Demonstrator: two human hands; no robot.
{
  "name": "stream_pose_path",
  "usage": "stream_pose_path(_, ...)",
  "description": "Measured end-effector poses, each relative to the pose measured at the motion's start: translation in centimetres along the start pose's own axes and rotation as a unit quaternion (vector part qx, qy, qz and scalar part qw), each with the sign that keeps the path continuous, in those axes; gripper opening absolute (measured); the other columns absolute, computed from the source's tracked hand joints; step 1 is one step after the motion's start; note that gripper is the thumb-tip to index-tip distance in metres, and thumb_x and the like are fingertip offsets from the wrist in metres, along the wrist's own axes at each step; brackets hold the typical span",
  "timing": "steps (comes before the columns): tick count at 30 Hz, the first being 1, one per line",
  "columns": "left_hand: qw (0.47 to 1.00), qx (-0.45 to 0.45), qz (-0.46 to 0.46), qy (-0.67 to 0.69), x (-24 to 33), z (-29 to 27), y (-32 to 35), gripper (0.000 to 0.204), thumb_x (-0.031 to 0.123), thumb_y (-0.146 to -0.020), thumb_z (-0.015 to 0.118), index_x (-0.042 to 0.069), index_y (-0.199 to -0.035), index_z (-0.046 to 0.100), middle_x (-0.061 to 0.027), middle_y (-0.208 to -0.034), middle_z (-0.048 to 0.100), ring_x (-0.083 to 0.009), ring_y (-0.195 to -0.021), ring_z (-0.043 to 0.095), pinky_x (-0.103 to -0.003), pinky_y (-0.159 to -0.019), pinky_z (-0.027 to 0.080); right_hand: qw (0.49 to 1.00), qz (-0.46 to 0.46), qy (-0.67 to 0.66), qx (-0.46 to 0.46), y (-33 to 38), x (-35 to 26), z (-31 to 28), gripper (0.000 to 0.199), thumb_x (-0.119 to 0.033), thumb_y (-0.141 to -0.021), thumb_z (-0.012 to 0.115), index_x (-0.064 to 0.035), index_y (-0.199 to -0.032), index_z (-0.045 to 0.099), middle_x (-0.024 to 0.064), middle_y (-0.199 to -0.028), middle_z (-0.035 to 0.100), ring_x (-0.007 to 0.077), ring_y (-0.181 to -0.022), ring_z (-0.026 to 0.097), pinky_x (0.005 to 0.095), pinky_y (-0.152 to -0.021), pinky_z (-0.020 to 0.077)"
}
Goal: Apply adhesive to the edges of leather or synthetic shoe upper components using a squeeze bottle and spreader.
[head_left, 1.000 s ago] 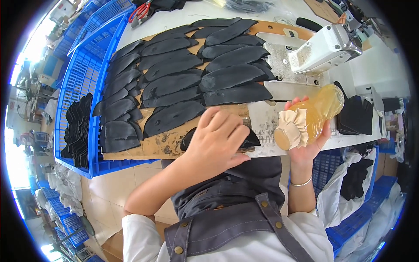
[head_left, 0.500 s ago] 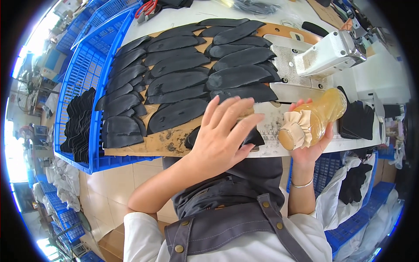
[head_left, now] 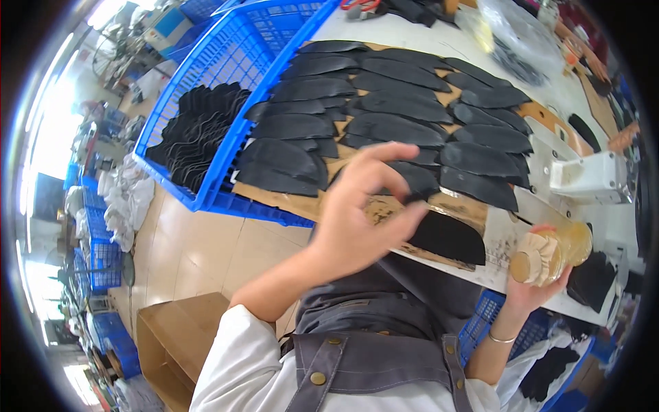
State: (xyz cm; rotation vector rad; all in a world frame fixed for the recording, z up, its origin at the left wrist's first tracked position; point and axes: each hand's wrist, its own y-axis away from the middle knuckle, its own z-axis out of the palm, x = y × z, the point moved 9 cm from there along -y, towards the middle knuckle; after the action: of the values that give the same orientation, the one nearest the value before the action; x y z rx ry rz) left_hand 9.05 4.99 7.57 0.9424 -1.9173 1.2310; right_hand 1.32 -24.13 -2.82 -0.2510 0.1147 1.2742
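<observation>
My left hand hovers over the near edge of the board, its fingers curled and thumb and forefinger apart. A shiny black curved piece appears right behind its fingertips; whether they touch cannot be made out. Just right of that hand, a matte black piece lies flat at the front. My right hand is wrapped round a clear bottle of amber liquid, tilted with its cloth-covered mouth toward me. Overlapping rows of similar black pieces cover the brown board.
On the left stands a blue plastic crate with stacked black pieces. A white sewing machine is at the right, near another black stack. A cardboard box sits on the floor. Another person's hand shows at far right.
The view has swung left, so the board and crate appear farther right. My left hand has curled its spread fingers and uncovered the matte piece. My right hand still holds the bottle.
</observation>
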Motion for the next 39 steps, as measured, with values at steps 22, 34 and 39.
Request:
stream_pose_path(22,0.884,0.091,0.033,-0.457,-4.1,-10.3,7.0,0.018,0.004,-0.060,0.067,0.007,-0.070,0.053,-0.0112,-0.123,0.050,-0.0324,-0.121,0.040,-0.050,-0.102,0.025,0.999,0.025,0.018,-0.018,-0.4,0.1,-0.8,0.062,-0.032,-0.083,0.056,0.0012,-0.131,0.035,0.0146,-0.132,0.040,0.0276,-0.127,0.033,0.0383,-0.112,0.0195)
stream_pose_path(34,0.916,0.123,0.002,-0.381,-5.1,-11.7,7.1,0.016,0.003,-0.067,0.067,0.004,-0.076,0.053,-0.0150,-0.119,0.053,-0.0328,-0.115,0.046,-0.041,-0.097,0.033,1.000,0.019,0.011,-0.010,-0.3,-0.2,-0.7,0.062,-0.031,-0.082,0.057,0.0020,-0.130,0.035,0.0155,-0.131,0.040,0.0268,-0.126,0.034,0.0383,-0.113,0.0173)
stream_pose_path(39,0.925,0.149,-0.042,-0.347,-5.2,-11.6,6.7,0.018,-0.001,-0.068,0.066,0.004,-0.075,0.050,-0.0148,-0.118,0.054,-0.0317,-0.111,0.049,-0.038,-0.095,0.035,1.000,0.017,0.007,-0.007,-0.2,-0.3,-0.7,0.062,-0.031,-0.081,0.058,0.0020,-0.129,0.036,0.0151,-0.131,0.040,0.0266,-0.126,0.034,0.0381,-0.113,0.0172)
